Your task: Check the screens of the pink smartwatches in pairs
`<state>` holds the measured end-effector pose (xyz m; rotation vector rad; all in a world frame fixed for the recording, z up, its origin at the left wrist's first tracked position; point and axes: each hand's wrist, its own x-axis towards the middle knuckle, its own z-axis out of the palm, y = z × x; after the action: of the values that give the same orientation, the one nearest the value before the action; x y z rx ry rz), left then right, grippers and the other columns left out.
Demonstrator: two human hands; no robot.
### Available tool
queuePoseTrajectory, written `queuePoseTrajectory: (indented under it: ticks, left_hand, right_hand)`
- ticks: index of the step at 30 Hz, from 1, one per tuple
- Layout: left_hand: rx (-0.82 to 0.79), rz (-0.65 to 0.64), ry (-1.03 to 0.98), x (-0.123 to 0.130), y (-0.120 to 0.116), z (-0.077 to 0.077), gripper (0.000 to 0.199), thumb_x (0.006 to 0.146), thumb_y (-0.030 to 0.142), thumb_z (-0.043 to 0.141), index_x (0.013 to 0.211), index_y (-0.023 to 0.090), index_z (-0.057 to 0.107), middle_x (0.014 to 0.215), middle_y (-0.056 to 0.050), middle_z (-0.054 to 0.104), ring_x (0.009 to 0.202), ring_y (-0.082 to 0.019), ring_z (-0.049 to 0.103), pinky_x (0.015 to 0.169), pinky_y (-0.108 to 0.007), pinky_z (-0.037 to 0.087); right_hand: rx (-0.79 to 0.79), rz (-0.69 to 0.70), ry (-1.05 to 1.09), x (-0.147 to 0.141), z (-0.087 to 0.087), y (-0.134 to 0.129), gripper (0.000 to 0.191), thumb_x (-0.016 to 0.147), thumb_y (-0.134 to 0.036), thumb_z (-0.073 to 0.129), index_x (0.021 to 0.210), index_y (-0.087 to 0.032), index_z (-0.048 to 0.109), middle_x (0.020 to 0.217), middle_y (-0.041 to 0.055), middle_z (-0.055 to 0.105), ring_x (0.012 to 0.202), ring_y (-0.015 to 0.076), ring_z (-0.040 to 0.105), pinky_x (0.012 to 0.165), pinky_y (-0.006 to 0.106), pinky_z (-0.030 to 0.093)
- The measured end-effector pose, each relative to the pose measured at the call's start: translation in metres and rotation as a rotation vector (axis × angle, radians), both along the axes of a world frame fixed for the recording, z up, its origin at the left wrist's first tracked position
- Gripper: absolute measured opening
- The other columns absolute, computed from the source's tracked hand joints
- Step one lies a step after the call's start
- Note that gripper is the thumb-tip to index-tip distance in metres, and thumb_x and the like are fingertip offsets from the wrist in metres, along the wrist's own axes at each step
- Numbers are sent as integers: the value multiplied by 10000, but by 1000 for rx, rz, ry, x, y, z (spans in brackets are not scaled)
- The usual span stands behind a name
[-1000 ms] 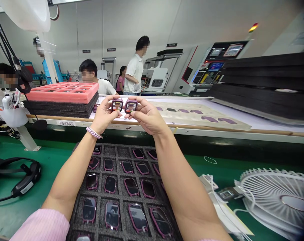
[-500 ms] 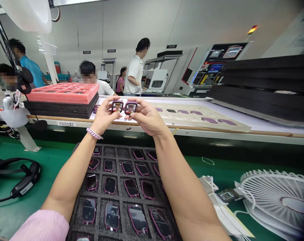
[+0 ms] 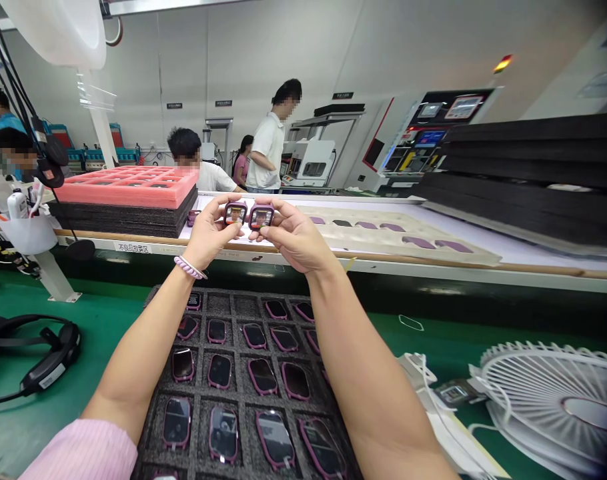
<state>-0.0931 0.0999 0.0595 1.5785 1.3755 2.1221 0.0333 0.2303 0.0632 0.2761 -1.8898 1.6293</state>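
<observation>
While both arms reach forward over the bench, two small purple-framed watch bodies are held side by side, touching or nearly so, above the far edge of the green mat [image 3: 108, 320]. The left watch [image 3: 235, 213] and the right watch [image 3: 261, 217] both stand upright with lit screens facing the camera; each looks roughly square from here, so a long axis cannot be told.

The left hand [image 3: 208, 233] pinches the left watch between thumb and fingertips, fingers curled, a bead bracelet [image 3: 189, 267] on the wrist. The right hand [image 3: 291, 237] grips the right watch the same way, thumb below and fingers along its top and side.

Below the forearms lies a dark foam tray [image 3: 233, 317] whose pockets hold more watches [image 3: 262, 375], screens dark and face up. A headset [image 3: 48, 360] rests on the mat to the left, a white fan [image 3: 558, 400] to the right. Beyond the hands runs a conveyor [image 3: 483, 260] carrying a beige tray [image 3: 383, 233], beside a pink tray [image 3: 128, 183] on stacked black foam. Other people work in the white-walled room behind.
</observation>
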Motion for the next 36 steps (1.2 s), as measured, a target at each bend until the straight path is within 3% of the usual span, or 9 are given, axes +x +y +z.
queuePoseTrajectory:
  ticks: [6,15,21,30,36]
  left_hand:
    - [-3,-7,9,-1,0,0,477,704,226,746,1143,217,560,957,-12,616,708,-103,616,678,-230,560]
    - [-9,-53,-2,2,-2,0,537,669,125,679,1183,186,538,952,-6,627,721,-103,656,737,-244,581]
    - [-25,-11,6,3,-4,2,464,702,125,635,1157,182,562,941,-4,635,672,-97,660,682,-226,580]
    - [-30,15,-14,3,-3,2,397,735,192,708,1113,171,587,852,12,650,578,-97,646,603,-213,566]
    - [-46,0,-28,4,-4,2,423,722,156,686,1132,174,581,874,10,659,604,-104,672,618,-216,582]
  right_hand:
    - [1,8,7,-1,-1,1,492,731,-251,759,1181,-254,561,1003,27,658,800,198,657,806,362,563]
    - [-18,17,10,-3,-3,4,524,687,-172,684,1190,-241,555,993,17,663,800,193,664,810,351,563]
    - [-19,24,10,-3,-3,4,497,699,-201,683,1181,-230,566,904,-3,667,760,193,666,792,362,565]
    - [-29,75,29,-5,-6,7,420,811,-296,749,1186,-217,578,931,10,664,728,176,668,764,338,568]
    - [-54,92,39,-5,-6,7,429,764,-235,744,1166,-222,595,916,-5,672,721,162,670,737,299,559]
